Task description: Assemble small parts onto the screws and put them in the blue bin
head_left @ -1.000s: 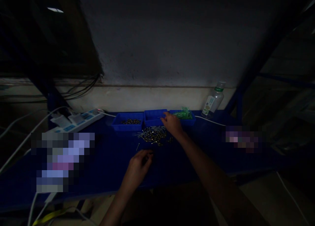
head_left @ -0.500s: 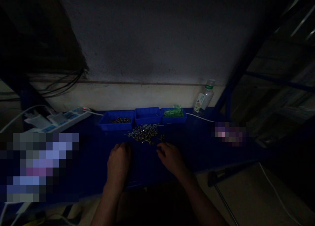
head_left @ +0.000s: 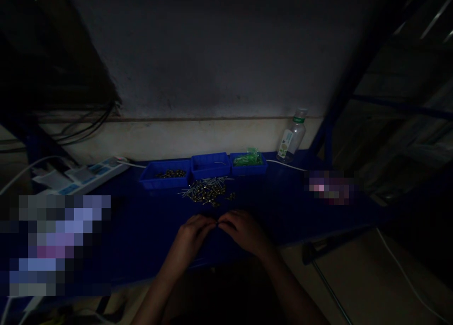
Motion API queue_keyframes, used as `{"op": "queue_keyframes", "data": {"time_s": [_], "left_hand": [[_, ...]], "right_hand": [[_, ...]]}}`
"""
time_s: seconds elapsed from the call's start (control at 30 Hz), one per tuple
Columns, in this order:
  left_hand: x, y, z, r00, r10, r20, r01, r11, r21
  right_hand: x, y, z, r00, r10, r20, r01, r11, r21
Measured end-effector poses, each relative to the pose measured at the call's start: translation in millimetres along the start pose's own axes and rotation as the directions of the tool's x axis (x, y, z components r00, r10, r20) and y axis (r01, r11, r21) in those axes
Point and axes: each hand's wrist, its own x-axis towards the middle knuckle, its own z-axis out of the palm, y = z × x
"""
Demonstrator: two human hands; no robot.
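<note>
My left hand and my right hand meet fingertip to fingertip above the blue table, near its front edge. Both are pinched closed, and a tiny dark thing between the fingertips is too small to name. Just beyond them lies a pile of screw-like metal pieces, with a few loose ones at its right. Behind the pile stand three blue trays: the left one holds small metal parts, the middle one a thin piece, the right one green plastic packets.
A white power strip with plugs lies at the back left, its cable running behind the trays. A clear bottle leans against the wall at the back right. Blurred patches cover items at the far left and right. A blue frame post rises at the right.
My left hand has moved right and my right hand slightly down, away from the loose pieces, so their fingertips now meet. The view has shifted slightly.
</note>
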Motion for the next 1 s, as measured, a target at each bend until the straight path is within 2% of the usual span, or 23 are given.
{"op": "queue_keyframes", "data": {"time_s": [0.27, 0.53, 0.67, 0.77, 0.83, 1.0], "left_hand": [[-3.0, 5.0, 0.7, 0.999, 0.001, -0.045, -0.004, 0.998, -0.058], [-2.2, 9.6, -4.3, 0.997, -0.061, -0.052, 0.056, 0.994, -0.093], [-4.2, 10.3, -4.6, 0.997, -0.048, -0.067, 0.039, 0.99, -0.133], [-5.6, 11.6, -4.1, 0.999, 0.02, -0.039, -0.025, 0.989, -0.146], [-6.1, 10.7, -3.9, 0.998, 0.051, -0.034, -0.056, 0.987, -0.151], [-5.0, 4.6, -3.8, 0.993, -0.003, -0.114, -0.012, 0.992, -0.125]], "right_hand": [[-2.6, -0.2, 0.3, 1.0, -0.015, 0.0, 0.015, 0.998, 0.055], [-2.7, 2.5, 1.8, 0.996, 0.06, -0.073, -0.052, 0.993, 0.102], [-2.2, 0.4, 3.6, 0.998, 0.031, -0.047, -0.03, 0.999, 0.016], [-2.0, -1.7, 5.2, 1.0, -0.025, -0.013, 0.023, 0.993, -0.116], [-2.2, -2.1, 5.3, 0.999, -0.037, -0.003, 0.037, 0.99, -0.135], [-3.4, 0.3, 2.7, 0.995, 0.015, -0.097, -0.009, 0.998, 0.067]]}}
